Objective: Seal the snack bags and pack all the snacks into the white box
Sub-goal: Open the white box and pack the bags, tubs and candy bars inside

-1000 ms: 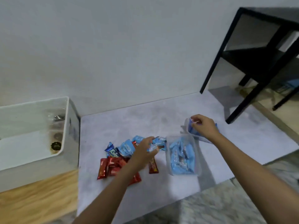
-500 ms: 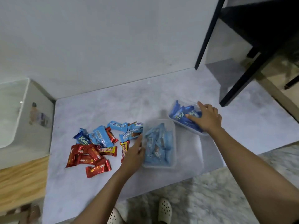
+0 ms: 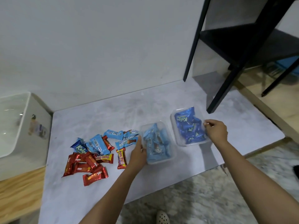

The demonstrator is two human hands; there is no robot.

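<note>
Two clear snack bags lie side by side on the grey mat (image 3: 161, 183). The left bag (image 3: 157, 144) holds light-blue wafer packs; my left hand (image 3: 137, 155) grips its left edge. The right bag (image 3: 189, 125) holds dark-blue Kalpa packs; my right hand (image 3: 216, 130) pinches its right edge. Loose snacks lie to the left: light-blue packs (image 3: 123, 137), a dark-blue Kalpa pack (image 3: 79, 147) and red Beng-Beng bars (image 3: 84, 165). The white box (image 3: 24, 126) stands at the far left, partly out of view.
A black metal shelf frame (image 3: 226, 84) stands on the mat at the back right, its leg just behind the right bag. A white wall (image 3: 97, 54) runs along the back. Wood flooring (image 3: 17, 189) lies left of the mat, and a sandal (image 3: 162, 217) shows below.
The view has swung left and down. My left hand left the loose snacks and took the left bag's edge. My right hand laid the dark-blue bag flat and moved to its right edge.
</note>
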